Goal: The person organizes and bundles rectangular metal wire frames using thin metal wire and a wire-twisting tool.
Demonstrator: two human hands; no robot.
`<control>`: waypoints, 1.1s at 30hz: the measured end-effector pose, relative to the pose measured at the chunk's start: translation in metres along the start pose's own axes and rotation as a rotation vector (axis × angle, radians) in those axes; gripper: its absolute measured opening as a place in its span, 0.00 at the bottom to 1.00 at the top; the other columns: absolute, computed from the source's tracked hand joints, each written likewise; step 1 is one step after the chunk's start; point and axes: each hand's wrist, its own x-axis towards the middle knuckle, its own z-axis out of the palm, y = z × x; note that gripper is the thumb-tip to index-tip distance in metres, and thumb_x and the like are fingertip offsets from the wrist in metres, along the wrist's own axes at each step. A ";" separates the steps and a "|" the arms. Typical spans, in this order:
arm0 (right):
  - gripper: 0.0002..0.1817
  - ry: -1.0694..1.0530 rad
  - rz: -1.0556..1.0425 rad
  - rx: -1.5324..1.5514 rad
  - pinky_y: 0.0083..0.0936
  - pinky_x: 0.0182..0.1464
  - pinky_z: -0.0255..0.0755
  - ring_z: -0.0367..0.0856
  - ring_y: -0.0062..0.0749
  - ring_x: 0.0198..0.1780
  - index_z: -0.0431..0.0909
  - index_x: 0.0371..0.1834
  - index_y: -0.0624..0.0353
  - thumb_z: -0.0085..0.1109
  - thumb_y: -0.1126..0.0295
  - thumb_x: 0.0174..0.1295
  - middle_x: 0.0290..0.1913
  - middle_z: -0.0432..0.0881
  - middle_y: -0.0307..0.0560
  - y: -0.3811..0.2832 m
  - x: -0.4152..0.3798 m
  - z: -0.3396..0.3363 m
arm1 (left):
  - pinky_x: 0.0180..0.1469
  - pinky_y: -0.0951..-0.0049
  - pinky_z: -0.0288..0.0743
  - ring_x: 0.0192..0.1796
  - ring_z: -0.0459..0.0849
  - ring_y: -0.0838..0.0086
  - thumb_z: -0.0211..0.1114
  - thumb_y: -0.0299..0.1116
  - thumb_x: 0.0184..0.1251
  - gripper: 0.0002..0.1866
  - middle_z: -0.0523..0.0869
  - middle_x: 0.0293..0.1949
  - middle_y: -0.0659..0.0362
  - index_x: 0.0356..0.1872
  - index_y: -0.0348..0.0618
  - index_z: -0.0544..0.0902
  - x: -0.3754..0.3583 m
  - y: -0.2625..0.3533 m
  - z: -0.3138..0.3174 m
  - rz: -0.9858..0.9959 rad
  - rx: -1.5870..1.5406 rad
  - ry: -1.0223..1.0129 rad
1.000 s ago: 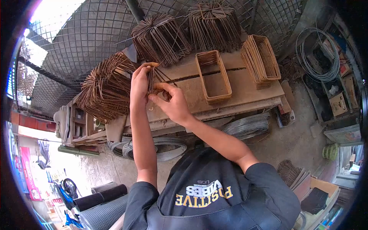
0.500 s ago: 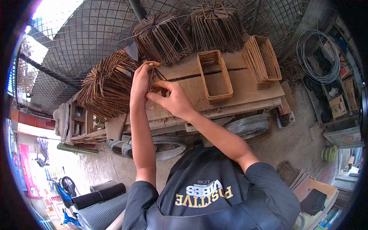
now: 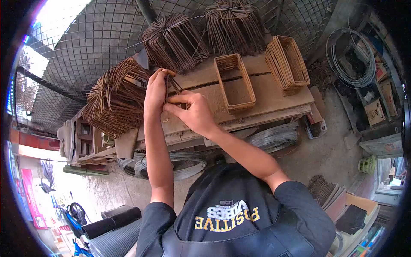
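Over the left part of the wooden table, both my hands are closed around rusty steel stirrups, seen nearly edge-on and largely hidden by my fingers. My left hand grips them upright from the left, its fingers curled over the top. Lower down and to the right, my right hand pinches them between thumb and fingers. A big fanned pile of stirrups lies just left of my left hand. To the right, a neat stack of rectangular stirrups rests on the boards.
Another stirrup stack leans at the table's right end. Two fanned bundles, one left and one right, stand at the back against wire mesh. Wire coils lie beneath the wooden table. A wire coil hangs at right.
The whole view has shifted slightly, moving the table and stacks a little left. My right fingers have drawn in closer around the stirrups; my left hand keeps its grip.
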 end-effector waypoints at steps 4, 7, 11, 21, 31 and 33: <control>0.12 -0.008 0.031 0.054 0.26 0.36 0.74 0.80 0.23 0.33 0.92 0.44 0.67 0.78 0.70 0.63 0.36 0.89 0.45 0.000 -0.005 0.001 | 0.48 0.73 0.75 0.43 0.81 0.76 0.55 0.38 0.81 0.16 0.86 0.41 0.62 0.44 0.37 0.87 -0.001 0.000 0.002 0.014 -0.006 0.021; 0.11 0.012 0.062 0.065 0.26 0.37 0.75 0.82 0.22 0.35 0.92 0.45 0.67 0.77 0.72 0.63 0.37 0.89 0.46 0.001 -0.008 0.004 | 0.48 0.73 0.75 0.42 0.81 0.77 0.55 0.38 0.81 0.16 0.86 0.41 0.62 0.44 0.37 0.86 0.001 -0.003 0.001 0.059 0.012 0.008; 0.12 0.063 0.036 0.089 0.25 0.39 0.76 0.84 0.24 0.37 0.91 0.46 0.68 0.77 0.72 0.64 0.38 0.90 0.48 0.007 -0.010 0.008 | 0.48 0.74 0.73 0.41 0.79 0.77 0.53 0.36 0.81 0.16 0.84 0.38 0.62 0.43 0.36 0.86 -0.003 0.003 0.005 0.015 -0.013 0.018; 0.13 0.054 0.049 0.122 0.26 0.45 0.79 0.87 0.28 0.41 0.91 0.46 0.69 0.78 0.70 0.64 0.40 0.91 0.49 0.009 -0.008 0.009 | 0.47 0.76 0.71 0.39 0.76 0.78 0.53 0.37 0.80 0.17 0.83 0.36 0.62 0.42 0.35 0.86 -0.005 0.003 0.005 0.018 -0.067 0.015; 0.15 -0.069 0.039 -0.057 0.28 0.43 0.77 0.86 0.27 0.38 0.92 0.47 0.64 0.78 0.66 0.63 0.42 0.91 0.48 -0.005 0.000 -0.002 | 0.43 0.76 0.70 0.37 0.74 0.82 0.62 0.34 0.77 0.10 0.83 0.35 0.65 0.42 0.37 0.85 -0.008 0.010 0.001 -0.003 -0.037 -0.019; 0.16 -0.033 -0.114 -0.106 0.27 0.40 0.77 0.83 0.27 0.35 0.91 0.49 0.62 0.77 0.64 0.63 0.40 0.89 0.47 -0.007 -0.002 -0.006 | 0.42 0.76 0.70 0.37 0.74 0.82 0.61 0.34 0.77 0.10 0.82 0.34 0.66 0.41 0.38 0.84 -0.010 0.012 0.003 0.001 -0.045 0.019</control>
